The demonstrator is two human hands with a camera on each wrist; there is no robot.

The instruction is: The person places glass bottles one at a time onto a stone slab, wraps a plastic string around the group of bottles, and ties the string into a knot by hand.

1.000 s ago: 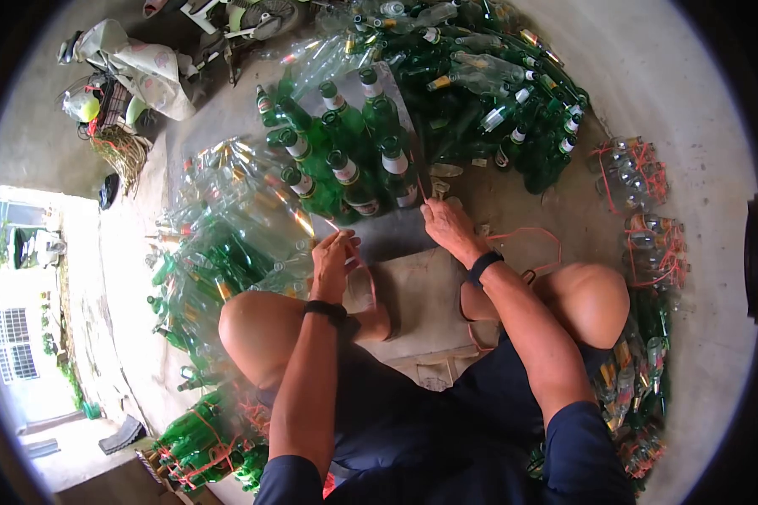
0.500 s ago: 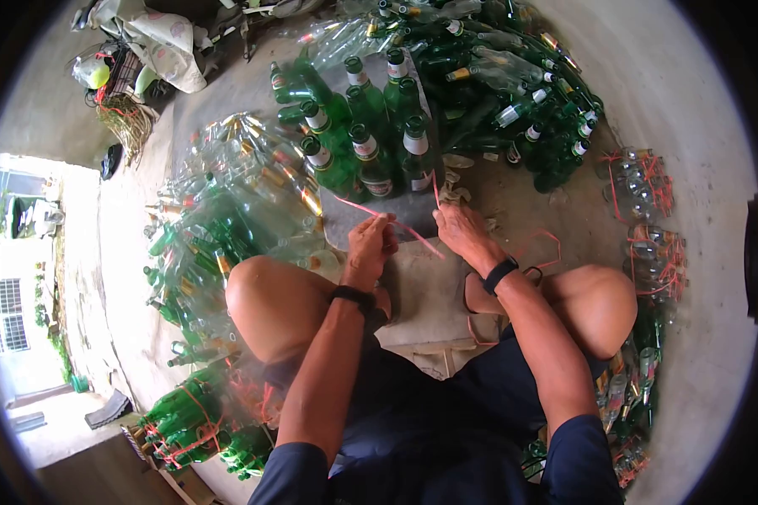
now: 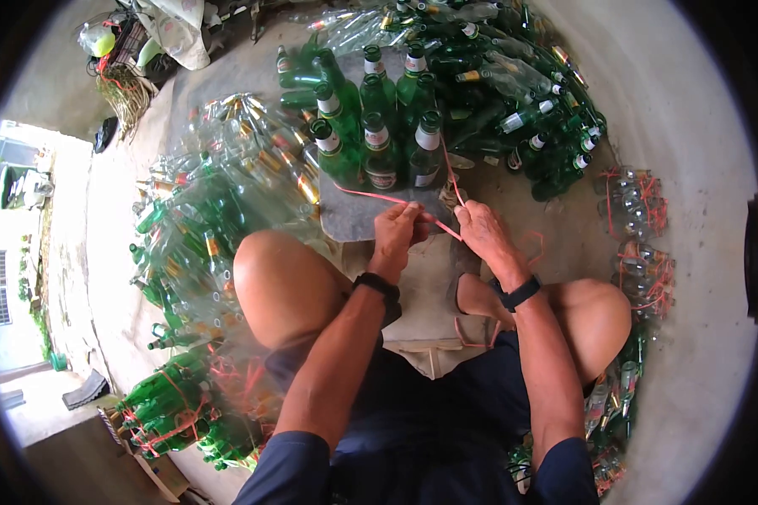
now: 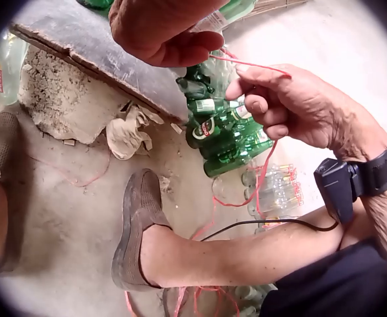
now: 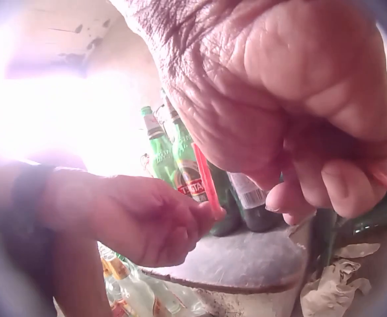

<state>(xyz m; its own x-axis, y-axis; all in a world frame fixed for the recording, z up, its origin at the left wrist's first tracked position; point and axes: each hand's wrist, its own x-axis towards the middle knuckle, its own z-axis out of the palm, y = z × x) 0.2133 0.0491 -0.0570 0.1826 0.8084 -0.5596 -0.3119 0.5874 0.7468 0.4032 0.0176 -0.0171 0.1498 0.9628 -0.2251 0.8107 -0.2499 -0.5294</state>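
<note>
Green glass fills the big bottle pile (image 3: 514, 88) at the upper right of the frame. Near the top middle, a gray board (image 3: 349, 217) seems to give the standing bottles (image 3: 379, 160) a flat place, so they don't tip. Just below them, the left hand (image 3: 397, 234) and right hand (image 3: 488, 240) each pinch the pink string (image 3: 370, 195), which runs from the bottles' two sides, probably so it won't go slack.
</note>
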